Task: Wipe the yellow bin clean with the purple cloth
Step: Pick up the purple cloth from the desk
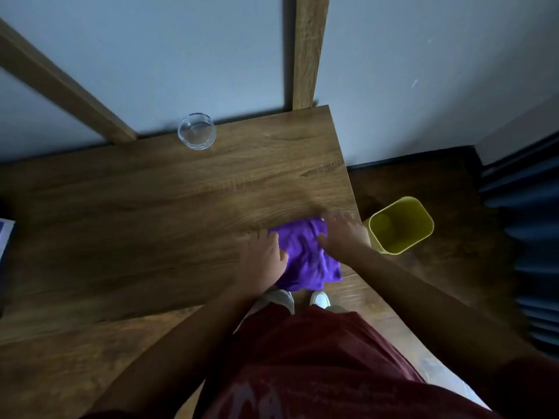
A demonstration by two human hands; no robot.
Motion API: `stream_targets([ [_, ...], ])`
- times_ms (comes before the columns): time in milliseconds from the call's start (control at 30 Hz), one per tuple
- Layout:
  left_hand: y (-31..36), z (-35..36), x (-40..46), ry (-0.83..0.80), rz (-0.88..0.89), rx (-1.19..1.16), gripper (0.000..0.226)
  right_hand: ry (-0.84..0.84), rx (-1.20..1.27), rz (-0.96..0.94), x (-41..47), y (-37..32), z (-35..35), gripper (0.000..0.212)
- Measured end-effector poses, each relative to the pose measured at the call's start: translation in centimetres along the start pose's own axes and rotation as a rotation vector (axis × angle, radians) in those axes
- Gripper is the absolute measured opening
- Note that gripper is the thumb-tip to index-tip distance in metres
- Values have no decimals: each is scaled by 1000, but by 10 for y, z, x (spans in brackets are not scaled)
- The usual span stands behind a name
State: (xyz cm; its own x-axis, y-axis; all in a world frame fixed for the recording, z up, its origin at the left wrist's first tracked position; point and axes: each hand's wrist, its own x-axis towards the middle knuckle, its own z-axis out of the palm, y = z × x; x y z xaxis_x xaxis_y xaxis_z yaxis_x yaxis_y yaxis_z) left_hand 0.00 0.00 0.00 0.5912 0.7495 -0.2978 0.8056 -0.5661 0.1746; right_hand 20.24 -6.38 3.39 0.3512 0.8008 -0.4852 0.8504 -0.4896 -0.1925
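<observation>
No legible text or labels.

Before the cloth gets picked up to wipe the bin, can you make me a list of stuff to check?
1. Crumpled purple cloth on the wooden table, near its corner: ok.
2. Both hands on the cloth: ok. The left hand and right hand rest on it with fingers spread.
3. Cloth gripped: not ok, neither hand has closed round it.
4. Square yellow plastic bin upright on the floor beside the table's right edge: ok.
5. Bin empty inside: cannot tell, part of the inside is hidden.
6. Clear glass bowl away from the hands, at the table's far edge: ok.
</observation>
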Motion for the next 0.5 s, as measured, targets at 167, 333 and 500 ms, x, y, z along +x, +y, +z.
stream_targets([
  [167, 2, 1, 33, -35, 30, 92, 48, -113, -163, -95, 29, -19, 7, 72],
  [333, 2, 5, 38, -21, 67, 89, 47, -108, -219, -74, 30, -22, 19, 75],
  [500, -2, 10, 33, -5, 78, 33, 40, -29, -208, -94, 16, -20, 34, 70],
])
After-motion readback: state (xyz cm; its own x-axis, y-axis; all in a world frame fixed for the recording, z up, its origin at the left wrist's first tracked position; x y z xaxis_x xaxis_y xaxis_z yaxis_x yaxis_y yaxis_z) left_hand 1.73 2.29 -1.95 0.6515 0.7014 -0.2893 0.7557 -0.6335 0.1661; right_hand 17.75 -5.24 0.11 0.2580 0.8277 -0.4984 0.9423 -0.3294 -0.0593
